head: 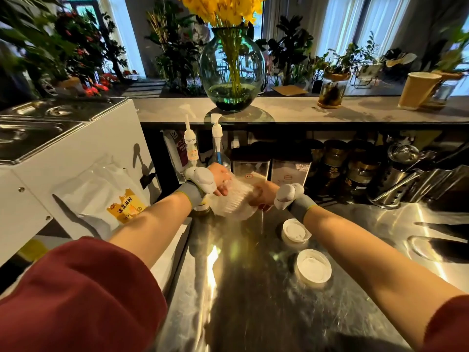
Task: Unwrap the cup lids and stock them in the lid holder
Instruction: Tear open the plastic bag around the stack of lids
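A stack of clear plastic cup lids [232,199], still in thin wrap, is held on its side above the steel counter [253,288]. My left hand [218,180] grips its left end and my right hand [264,195] grips its right end. Both hands wear partly pulled-back grey and white gloves. The wrap's edges blur with the lids, so I cannot tell how much of it is off. A lid holder is not clearly visible; something dark sits under the stack by my left wrist.
Two white lidded cups [295,232] [313,269] stand on the counter under my right forearm. Pump bottles [217,141] and dark canisters [286,163] line the back. Steel utensil holders [396,181] are at right, a white machine [76,161] at left, a glass vase [231,72] above.
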The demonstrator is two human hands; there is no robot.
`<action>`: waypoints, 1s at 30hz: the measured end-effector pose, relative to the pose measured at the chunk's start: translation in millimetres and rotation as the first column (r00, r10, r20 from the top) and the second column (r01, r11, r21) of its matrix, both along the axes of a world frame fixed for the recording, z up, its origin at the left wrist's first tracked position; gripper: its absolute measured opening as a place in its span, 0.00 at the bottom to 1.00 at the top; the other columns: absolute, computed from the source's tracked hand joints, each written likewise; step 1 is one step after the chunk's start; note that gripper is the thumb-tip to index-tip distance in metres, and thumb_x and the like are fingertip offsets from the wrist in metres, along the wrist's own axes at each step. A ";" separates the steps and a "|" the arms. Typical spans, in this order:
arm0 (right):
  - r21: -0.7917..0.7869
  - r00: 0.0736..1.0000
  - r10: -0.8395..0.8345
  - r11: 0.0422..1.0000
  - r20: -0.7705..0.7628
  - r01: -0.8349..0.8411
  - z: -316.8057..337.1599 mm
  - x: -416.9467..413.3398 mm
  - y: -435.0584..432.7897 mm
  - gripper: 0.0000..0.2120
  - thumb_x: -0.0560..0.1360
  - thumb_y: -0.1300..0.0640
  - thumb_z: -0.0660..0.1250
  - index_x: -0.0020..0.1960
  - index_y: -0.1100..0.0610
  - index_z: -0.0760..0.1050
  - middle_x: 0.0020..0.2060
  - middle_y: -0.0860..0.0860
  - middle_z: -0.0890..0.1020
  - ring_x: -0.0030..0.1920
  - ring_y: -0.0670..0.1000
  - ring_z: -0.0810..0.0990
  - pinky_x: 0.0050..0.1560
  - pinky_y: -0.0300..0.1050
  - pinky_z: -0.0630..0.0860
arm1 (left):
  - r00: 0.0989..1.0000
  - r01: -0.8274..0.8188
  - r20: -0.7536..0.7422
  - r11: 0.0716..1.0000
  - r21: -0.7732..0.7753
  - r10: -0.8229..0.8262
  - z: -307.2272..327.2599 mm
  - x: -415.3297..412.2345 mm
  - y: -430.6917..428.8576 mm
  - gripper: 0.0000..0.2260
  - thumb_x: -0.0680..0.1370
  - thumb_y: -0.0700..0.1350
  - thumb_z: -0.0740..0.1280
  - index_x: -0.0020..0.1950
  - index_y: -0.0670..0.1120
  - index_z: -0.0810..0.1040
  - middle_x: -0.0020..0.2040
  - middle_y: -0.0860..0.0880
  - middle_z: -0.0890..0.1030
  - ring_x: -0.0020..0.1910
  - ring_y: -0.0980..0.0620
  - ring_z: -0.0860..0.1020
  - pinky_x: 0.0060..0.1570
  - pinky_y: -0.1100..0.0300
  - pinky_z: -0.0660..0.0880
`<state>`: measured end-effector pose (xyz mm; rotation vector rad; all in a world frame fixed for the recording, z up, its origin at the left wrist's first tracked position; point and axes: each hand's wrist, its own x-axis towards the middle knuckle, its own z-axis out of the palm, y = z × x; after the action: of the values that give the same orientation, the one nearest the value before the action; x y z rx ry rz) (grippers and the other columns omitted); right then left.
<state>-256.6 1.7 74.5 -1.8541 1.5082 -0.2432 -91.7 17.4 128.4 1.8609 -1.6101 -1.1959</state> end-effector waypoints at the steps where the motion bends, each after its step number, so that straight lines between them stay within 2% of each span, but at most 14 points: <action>1: -0.066 1.000 -0.020 0.998 -0.009 0.019 4.1 -0.9 -0.8 0.17 0.74 0.59 0.68 0.59 0.67 0.75 0.53 0.66 0.82 0.33 0.51 0.77 0.34 0.41 0.74 | 0.999 -0.016 0.042 0.999 -0.048 0.018 0.3 0.1 -2.5 0.13 0.81 0.39 0.56 0.56 0.33 0.76 0.30 0.45 0.73 0.24 0.49 0.74 0.28 0.66 0.69; 3: -0.211 0.998 -0.057 0.976 -0.006 0.054 15.2 -3.2 -3.0 0.10 0.75 0.61 0.66 0.51 0.65 0.80 0.49 0.64 0.84 0.39 0.55 0.80 0.37 0.41 0.74 | 0.989 -0.044 0.132 0.992 -0.117 0.060 6.3 0.8 -2.7 0.16 0.79 0.40 0.60 0.59 0.29 0.75 0.31 0.44 0.75 0.29 0.47 0.75 0.30 0.64 0.69; 5: -0.342 0.997 -0.081 0.937 -0.006 0.074 26.3 -3.4 -8.1 0.09 0.75 0.61 0.64 0.42 0.63 0.81 0.45 0.62 0.83 0.48 0.60 0.82 0.46 0.47 0.74 | 0.967 -0.075 0.221 0.971 -0.225 0.126 14.3 -0.4 -4.4 0.15 0.78 0.39 0.62 0.59 0.31 0.76 0.43 0.38 0.81 0.44 0.40 0.81 0.34 0.59 0.70; 6: -0.374 0.996 -0.087 0.924 -0.008 0.078 30.4 -2.6 -8.8 0.09 0.75 0.60 0.64 0.43 0.62 0.81 0.46 0.61 0.83 0.51 0.61 0.81 0.51 0.49 0.75 | 0.953 -0.084 0.259 0.956 -0.280 0.160 17.7 -1.1 -6.0 0.13 0.78 0.39 0.61 0.58 0.32 0.77 0.47 0.37 0.80 0.50 0.38 0.80 0.36 0.57 0.70; 7: -0.382 0.995 -0.095 0.920 -0.010 0.084 34.4 -2.4 -9.5 0.09 0.75 0.59 0.64 0.48 0.62 0.81 0.48 0.61 0.83 0.51 0.61 0.81 0.52 0.50 0.76 | 0.941 -0.080 0.289 0.946 -0.313 0.176 20.7 -2.9 -7.8 0.10 0.78 0.38 0.61 0.54 0.34 0.77 0.47 0.38 0.78 0.51 0.39 0.79 0.37 0.56 0.70; 8: -0.406 0.995 -0.097 0.910 -0.008 0.085 36.3 -2.2 -11.1 0.10 0.75 0.58 0.64 0.51 0.63 0.81 0.49 0.61 0.83 0.52 0.61 0.81 0.51 0.48 0.77 | 0.939 -0.067 0.300 0.946 -0.317 0.167 22.3 -4.5 -8.0 0.07 0.78 0.38 0.61 0.46 0.37 0.77 0.44 0.39 0.77 0.46 0.41 0.79 0.37 0.57 0.71; 10: -0.478 0.990 -0.138 0.870 -0.006 0.118 40.3 -3.6 -12.9 0.10 0.75 0.57 0.64 0.51 0.62 0.80 0.47 0.60 0.83 0.50 0.60 0.81 0.45 0.45 0.72 | 0.941 -0.057 0.297 0.941 -0.334 0.162 20.2 -6.0 -14.2 0.14 0.78 0.38 0.60 0.32 0.43 0.67 0.38 0.42 0.74 0.38 0.45 0.75 0.39 0.58 0.71; 13: -0.540 0.986 -0.163 0.828 0.025 0.151 43.4 -2.5 -11.2 0.09 0.74 0.57 0.64 0.47 0.62 0.79 0.43 0.59 0.82 0.49 0.61 0.81 0.42 0.46 0.70 | 0.920 -0.085 0.316 0.903 -0.422 0.234 20.4 -2.8 -18.9 0.21 0.80 0.43 0.60 0.26 0.45 0.62 0.27 0.46 0.67 0.29 0.47 0.69 0.34 0.61 0.67; 15: -0.582 0.981 -0.192 0.794 0.036 0.177 45.8 -2.8 -11.1 0.07 0.73 0.58 0.65 0.45 0.60 0.78 0.42 0.59 0.82 0.47 0.61 0.81 0.40 0.43 0.68 | 0.919 -0.093 0.305 0.890 -0.447 0.250 25.3 -2.7 -19.9 0.23 0.80 0.46 0.60 0.25 0.45 0.63 0.25 0.47 0.65 0.29 0.47 0.67 0.29 0.61 0.61; 17: -0.588 0.979 -0.201 0.787 0.043 0.187 47.2 -3.7 -11.2 0.06 0.73 0.58 0.65 0.44 0.60 0.77 0.42 0.60 0.82 0.46 0.61 0.81 0.39 0.43 0.65 | 0.941 -0.082 0.261 0.894 -0.441 0.215 29.2 -4.3 -22.6 0.19 0.79 0.44 0.62 0.27 0.43 0.69 0.28 0.45 0.70 0.33 0.45 0.72 0.32 0.60 0.66; 20: -0.589 0.979 -0.193 0.785 0.062 0.192 53.1 -2.4 -13.2 0.09 0.73 0.57 0.66 0.49 0.63 0.77 0.46 0.61 0.82 0.47 0.61 0.80 0.40 0.43 0.66 | 0.972 -0.104 0.141 0.883 -0.458 0.187 35.1 -4.7 -25.6 0.06 0.76 0.41 0.67 0.44 0.38 0.80 0.42 0.41 0.80 0.46 0.42 0.77 0.48 0.55 0.74; 25: -0.644 0.977 -0.187 0.737 0.099 0.207 55.0 0.5 -8.9 0.09 0.73 0.59 0.66 0.48 0.66 0.75 0.45 0.64 0.81 0.45 0.62 0.79 0.39 0.43 0.62 | 0.978 -0.176 -0.015 0.793 -0.584 0.206 34.9 -10.3 -24.5 0.12 0.77 0.41 0.65 0.48 0.32 0.80 0.44 0.33 0.80 0.41 0.47 0.73 0.46 0.56 0.73; 28: -0.656 0.970 -0.195 0.715 0.143 0.240 53.3 0.1 -11.0 0.07 0.72 0.59 0.67 0.43 0.63 0.74 0.44 0.65 0.81 0.41 0.61 0.76 0.38 0.43 0.61 | 0.989 -0.136 -0.026 0.806 -0.575 0.149 34.3 -14.0 -24.0 0.11 0.78 0.42 0.64 0.48 0.34 0.80 0.36 0.41 0.76 0.42 0.47 0.74 0.46 0.55 0.74; 30: -0.622 0.973 -0.190 0.749 0.131 0.230 51.2 -0.8 -12.5 0.11 0.72 0.55 0.69 0.45 0.63 0.76 0.46 0.62 0.81 0.45 0.61 0.78 0.40 0.43 0.63 | 0.992 -0.125 -0.051 0.797 -0.590 0.117 35.3 -13.6 -25.9 0.10 0.78 0.41 0.64 0.48 0.34 0.80 0.34 0.46 0.74 0.42 0.49 0.73 0.44 0.60 0.71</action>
<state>-257.5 -10.7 125.8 -2.1418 1.7279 -1.0243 -105.4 -8.5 163.7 1.5048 -1.5875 -0.5424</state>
